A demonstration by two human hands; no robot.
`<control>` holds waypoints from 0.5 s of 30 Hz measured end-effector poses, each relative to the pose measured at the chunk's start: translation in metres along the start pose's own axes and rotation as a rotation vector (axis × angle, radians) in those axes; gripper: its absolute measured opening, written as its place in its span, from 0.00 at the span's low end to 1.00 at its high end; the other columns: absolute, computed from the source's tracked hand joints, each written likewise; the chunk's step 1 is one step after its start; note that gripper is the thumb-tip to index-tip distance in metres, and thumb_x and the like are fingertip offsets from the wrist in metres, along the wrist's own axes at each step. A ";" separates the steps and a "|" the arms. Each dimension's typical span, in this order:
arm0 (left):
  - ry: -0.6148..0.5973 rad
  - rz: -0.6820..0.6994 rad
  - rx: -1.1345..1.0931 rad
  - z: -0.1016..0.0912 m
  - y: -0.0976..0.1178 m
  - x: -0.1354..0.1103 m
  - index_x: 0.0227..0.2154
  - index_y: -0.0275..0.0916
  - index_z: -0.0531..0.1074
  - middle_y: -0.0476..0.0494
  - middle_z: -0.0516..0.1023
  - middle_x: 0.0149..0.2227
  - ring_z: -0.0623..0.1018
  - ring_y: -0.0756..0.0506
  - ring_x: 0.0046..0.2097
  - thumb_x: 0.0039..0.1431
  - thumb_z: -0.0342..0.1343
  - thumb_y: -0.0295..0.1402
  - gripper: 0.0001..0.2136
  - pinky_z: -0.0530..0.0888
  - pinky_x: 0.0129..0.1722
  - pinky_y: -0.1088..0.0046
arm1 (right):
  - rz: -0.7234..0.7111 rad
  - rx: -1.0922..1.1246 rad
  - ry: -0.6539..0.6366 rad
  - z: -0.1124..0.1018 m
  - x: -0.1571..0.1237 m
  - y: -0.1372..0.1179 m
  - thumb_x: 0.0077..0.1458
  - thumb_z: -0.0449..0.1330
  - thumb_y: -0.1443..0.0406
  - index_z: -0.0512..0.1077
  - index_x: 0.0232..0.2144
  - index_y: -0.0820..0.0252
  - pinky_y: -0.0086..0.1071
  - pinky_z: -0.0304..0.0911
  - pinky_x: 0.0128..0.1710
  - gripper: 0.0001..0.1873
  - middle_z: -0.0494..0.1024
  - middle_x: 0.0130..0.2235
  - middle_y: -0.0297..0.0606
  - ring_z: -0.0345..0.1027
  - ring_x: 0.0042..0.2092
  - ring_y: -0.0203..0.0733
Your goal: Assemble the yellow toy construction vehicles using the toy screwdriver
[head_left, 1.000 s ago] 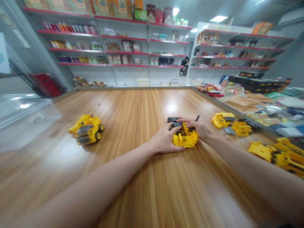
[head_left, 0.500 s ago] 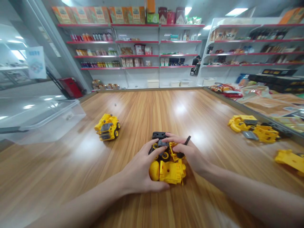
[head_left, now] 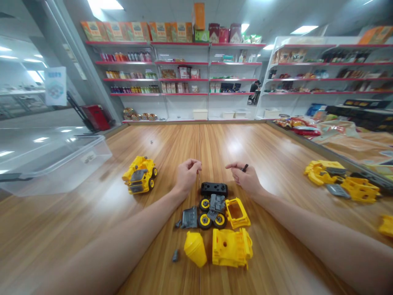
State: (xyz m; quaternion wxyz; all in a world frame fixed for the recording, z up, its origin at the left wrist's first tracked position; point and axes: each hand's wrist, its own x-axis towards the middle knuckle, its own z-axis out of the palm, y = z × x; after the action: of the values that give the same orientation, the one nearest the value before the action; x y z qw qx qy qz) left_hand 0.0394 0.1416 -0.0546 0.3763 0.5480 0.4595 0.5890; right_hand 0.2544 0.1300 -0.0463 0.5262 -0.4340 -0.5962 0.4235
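My left hand is closed in a pinch above the table, left of a black chassis; whatever its fingertips hold is too small to make out. My right hand is wrapped round a slim black tool, apparently a screwdriver, its index finger pointing left. Nearer me lie yellow-and-black wheels, a grey toy part, a yellow frame and a grey cab-like piece. Closest are a yellow mixer drum, a yellow truck body and a small grey piece.
An assembled yellow toy truck stands at left, beside a clear plastic bin. More yellow toy pieces lie at right. Packaged goods are past the table's right edge; stocked shelves stand behind.
Both hands have lifted off the toy parts and moved forward and apart, uncovering the pieces. The right hand still holds the black screwdriver. The camera view has tilted up slightly.
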 end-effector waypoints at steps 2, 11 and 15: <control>-0.110 -0.005 0.043 -0.002 0.003 -0.005 0.28 0.36 0.73 0.48 0.72 0.25 0.67 0.52 0.24 0.53 0.57 0.38 0.09 0.63 0.25 0.76 | -0.020 -0.087 -0.130 -0.002 -0.001 -0.003 0.49 0.62 0.62 0.77 0.34 0.63 0.28 0.44 0.21 0.11 0.58 0.18 0.26 0.49 0.21 0.31; -0.774 0.312 0.410 -0.032 0.025 -0.016 0.48 0.41 0.76 0.41 0.75 0.43 0.74 0.43 0.45 0.54 0.60 0.38 0.17 0.70 0.46 0.65 | -0.124 -0.499 -0.435 -0.013 -0.011 -0.005 0.57 0.60 0.53 0.77 0.33 0.61 0.28 0.51 0.25 0.17 0.66 0.22 0.30 0.57 0.25 0.33; -0.818 0.360 0.413 -0.030 0.025 -0.016 0.49 0.42 0.75 0.40 0.76 0.45 0.73 0.41 0.48 0.54 0.60 0.37 0.18 0.69 0.51 0.60 | -0.151 -0.507 -0.365 -0.008 -0.014 -0.007 0.59 0.58 0.55 0.76 0.30 0.61 0.28 0.55 0.27 0.16 0.72 0.25 0.33 0.62 0.27 0.35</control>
State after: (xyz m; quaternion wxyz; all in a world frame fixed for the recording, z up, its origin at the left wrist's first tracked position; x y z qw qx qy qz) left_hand 0.0133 0.1150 -0.0351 0.3014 0.8684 0.2793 0.2777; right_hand 0.2625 0.1149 -0.0431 0.3157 -0.4225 -0.7978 0.2922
